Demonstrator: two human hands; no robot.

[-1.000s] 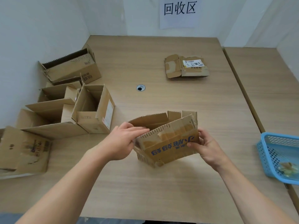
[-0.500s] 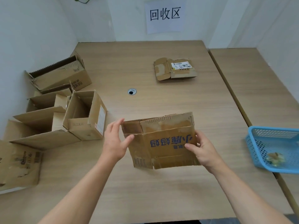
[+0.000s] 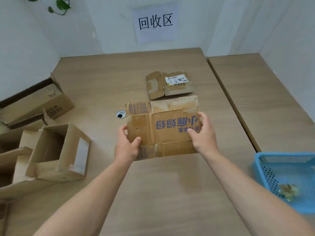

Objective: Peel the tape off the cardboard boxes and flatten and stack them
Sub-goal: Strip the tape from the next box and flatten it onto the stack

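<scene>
Now flattened and farther out, the printed box is pinched edgewise by left grip and right grip, seemingly bound for the far flattened box.

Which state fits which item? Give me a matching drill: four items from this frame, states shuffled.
1. blue-print box
2. labelled box
3. nearest open box
4. blue basket

A. holds crumpled scraps
B. lies flat, untouched, beyond the held one
C. flattened, gripped by left hand and right hand
D. stands unflattened at the left

Pairs: 1-C, 2-B, 3-D, 4-A
</scene>
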